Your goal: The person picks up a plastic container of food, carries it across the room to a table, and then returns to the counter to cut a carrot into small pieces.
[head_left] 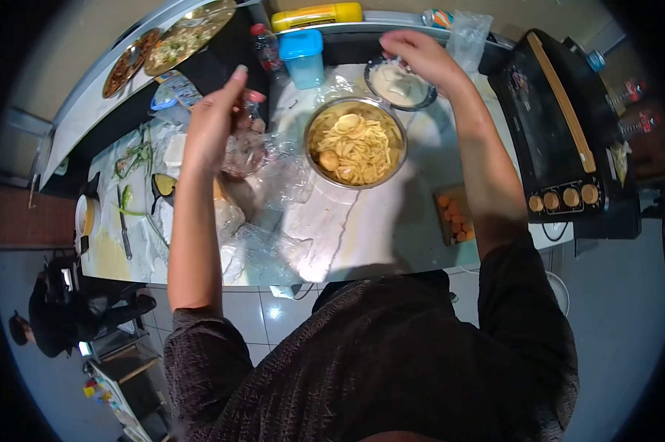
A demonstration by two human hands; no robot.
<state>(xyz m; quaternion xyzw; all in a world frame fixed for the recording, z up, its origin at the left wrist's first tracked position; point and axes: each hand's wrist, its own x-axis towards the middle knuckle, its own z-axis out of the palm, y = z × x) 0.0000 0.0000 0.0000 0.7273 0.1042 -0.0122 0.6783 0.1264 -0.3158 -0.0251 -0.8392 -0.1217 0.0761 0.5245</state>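
Observation:
My left hand (216, 121) is raised over the left part of the counter, fingers apart, above clear plastic bags (262, 158). Nothing shows in its grasp. My right hand (421, 57) hovers at the near-right edge of a dark-rimmed plate of white powder (400, 82), its fingers bent downward and their tips partly hidden. Between the hands stands a metal bowl (403, 151) filled with pale yellow cut strips (362, 144), with a round brownish piece at its lower left.
A blue-lidded container (303, 62) and a red-capped bottle (266, 48) stand behind. A black oven (550, 140) is on the right, near a tray of orange pieces (456, 217). A knife (124, 228) lies left. Another person (60, 313) is at far left.

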